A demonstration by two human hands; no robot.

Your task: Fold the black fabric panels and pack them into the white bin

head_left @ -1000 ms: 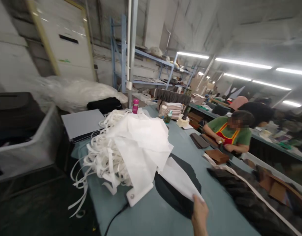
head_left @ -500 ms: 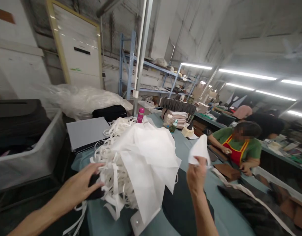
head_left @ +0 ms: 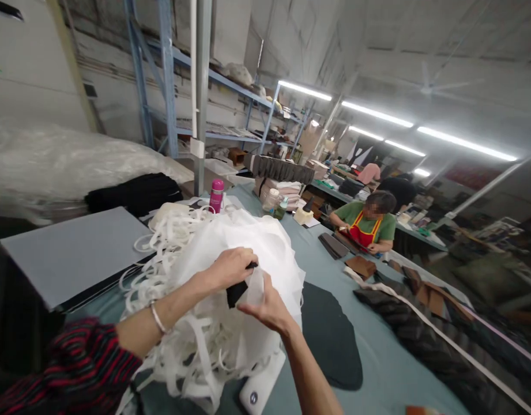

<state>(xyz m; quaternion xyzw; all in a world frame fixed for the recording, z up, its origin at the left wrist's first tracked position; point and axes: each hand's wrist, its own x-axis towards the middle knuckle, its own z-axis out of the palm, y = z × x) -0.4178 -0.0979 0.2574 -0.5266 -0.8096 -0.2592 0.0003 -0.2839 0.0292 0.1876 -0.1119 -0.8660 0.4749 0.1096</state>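
My left hand (head_left: pixel 231 268) grips a small piece of black fabric (head_left: pixel 236 293), its fingers bent over the top. Right beside it, my right hand (head_left: pixel 271 305) pinches a small white sheet (head_left: pixel 256 289) between thumb and fingers. Both hands are close together above a heap of thin white sheets (head_left: pixel 278 242). Under and left of these sheets lies a tangle of white strips (head_left: pixel 200 340). A dark fabric panel (head_left: pixel 332 337) lies flat on the green-covered table (head_left: pixel 377 351), right of the heap. Part of a white object with a round dark spot (head_left: pixel 265 383) shows below the heap.
A pink bottle (head_left: pixel 216 196) stands behind the heap. At left is a grey board (head_left: pixel 79 248); further back are small bottles (head_left: pixel 271 200) and stacked fabric (head_left: pixel 286 189). Dark strips (head_left: pixel 414 325) lie along the right. A co-worker in a red apron (head_left: pixel 364 229) sits across the table.
My hands have come together over the heap. The left moved right from the strips with the black piece; the right moved left with the white sheet. The view has turned right.
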